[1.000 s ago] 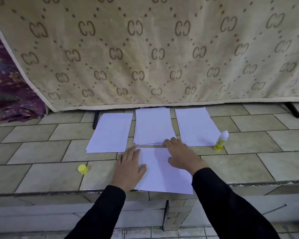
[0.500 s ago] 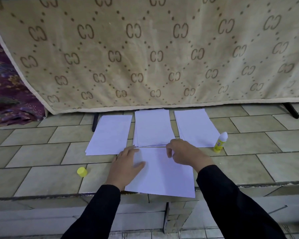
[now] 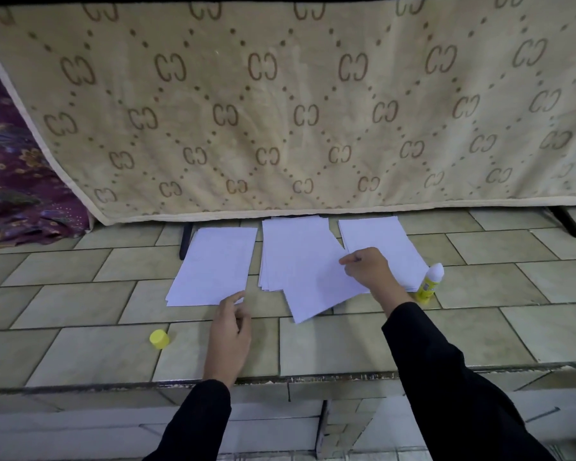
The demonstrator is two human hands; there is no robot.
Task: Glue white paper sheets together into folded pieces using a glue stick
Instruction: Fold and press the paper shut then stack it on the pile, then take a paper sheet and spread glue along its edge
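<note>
Right now my right grip (image 3: 368, 269) is clamped on a single white sheet (image 3: 313, 291), thumb and fingers pinching its far right edge. The sheet sits tilted, partly over the middle stack (image 3: 280, 254) of paper, with its near corner over the tiled counter (image 3: 379, 341). My left grip (image 3: 230, 327) rests with loosely curled fingers at the near corner of the left stack (image 3: 213, 264); I cannot tell whether it pinches anything. A right stack (image 3: 379, 237) lies behind my right wrist. The uncapped glue stick (image 3: 430, 282) stands upright just beside that stack. Its yellow cap (image 3: 159, 338) lies left of my left grip. A beige patterned blanket (image 3: 280, 111) hangs behind.
</note>
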